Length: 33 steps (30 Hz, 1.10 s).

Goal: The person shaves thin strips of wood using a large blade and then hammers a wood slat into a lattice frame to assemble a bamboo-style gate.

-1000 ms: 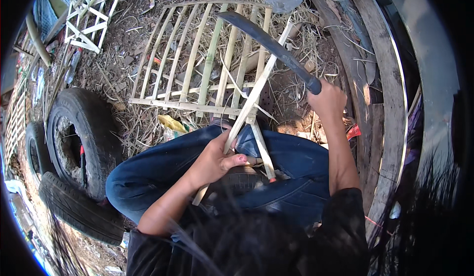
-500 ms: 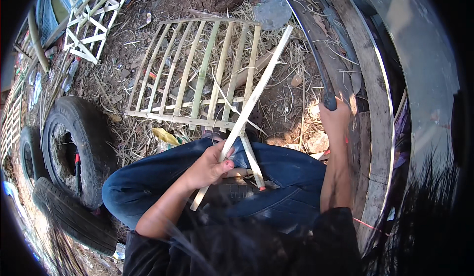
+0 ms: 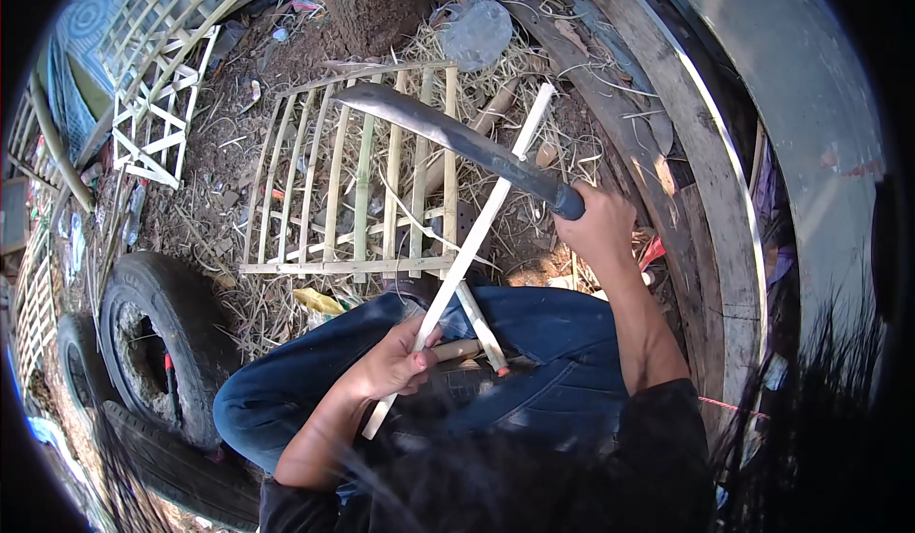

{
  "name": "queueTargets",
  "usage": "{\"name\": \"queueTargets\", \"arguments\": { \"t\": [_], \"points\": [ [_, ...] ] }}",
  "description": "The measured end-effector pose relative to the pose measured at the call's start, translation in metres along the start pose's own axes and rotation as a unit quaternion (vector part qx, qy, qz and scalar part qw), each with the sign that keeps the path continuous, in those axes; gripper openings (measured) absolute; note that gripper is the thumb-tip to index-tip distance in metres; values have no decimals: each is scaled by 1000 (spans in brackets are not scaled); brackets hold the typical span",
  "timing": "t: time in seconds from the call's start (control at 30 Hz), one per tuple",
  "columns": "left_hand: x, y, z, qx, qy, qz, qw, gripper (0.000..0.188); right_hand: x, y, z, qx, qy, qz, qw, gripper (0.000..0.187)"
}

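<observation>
The slatted frame [image 3: 364, 185] lies ahead of me; the pale strip [image 3: 475, 231] slants over its near right corner, clasped in my left grip [image 3: 393, 361]; my right grip [image 3: 600, 228] wraps the machete [image 3: 457, 141], swung leftward since before, now crossing the strip, contact unclear

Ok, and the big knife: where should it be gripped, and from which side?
By its dark handle, I'd say from the right: that short end points right, and the right hand is wrapped around it there. The long blade reaches up and left, crossing in view over the pale strip in the left hand, so coming from that side looks riskier.
</observation>
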<state>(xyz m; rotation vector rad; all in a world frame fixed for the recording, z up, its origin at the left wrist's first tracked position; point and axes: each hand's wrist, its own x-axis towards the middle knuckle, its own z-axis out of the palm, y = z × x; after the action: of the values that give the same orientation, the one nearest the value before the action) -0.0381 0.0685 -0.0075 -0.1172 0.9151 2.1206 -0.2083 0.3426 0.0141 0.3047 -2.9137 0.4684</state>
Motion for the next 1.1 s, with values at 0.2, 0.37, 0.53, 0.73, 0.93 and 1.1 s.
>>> {"name": "queueTargets", "arguments": {
  "t": [0.2,0.37,0.53,0.73,0.93,1.1],
  "points": [
    [1,8,10,4,-30,17,999,62,19,25,-10,6,48,-51,997,16],
    [1,9,-1,-14,3,-16,1000,69,19,14,-2,36,42,23,998,18],
    [0,14,-7,1,27,19,999,69,16,20,5,5,4,-59,998,16],
    [-17,13,-31,316,266,141,900,54,42,94,21,12,-43,214,976,26],
    [-44,66,-25,536,362,131,751,56,28,157,91,45,-131,238,961,37],
    [-75,103,-35,711,451,144,519,63,15,132,110,92,-279,285,912,31]
  ]
}}
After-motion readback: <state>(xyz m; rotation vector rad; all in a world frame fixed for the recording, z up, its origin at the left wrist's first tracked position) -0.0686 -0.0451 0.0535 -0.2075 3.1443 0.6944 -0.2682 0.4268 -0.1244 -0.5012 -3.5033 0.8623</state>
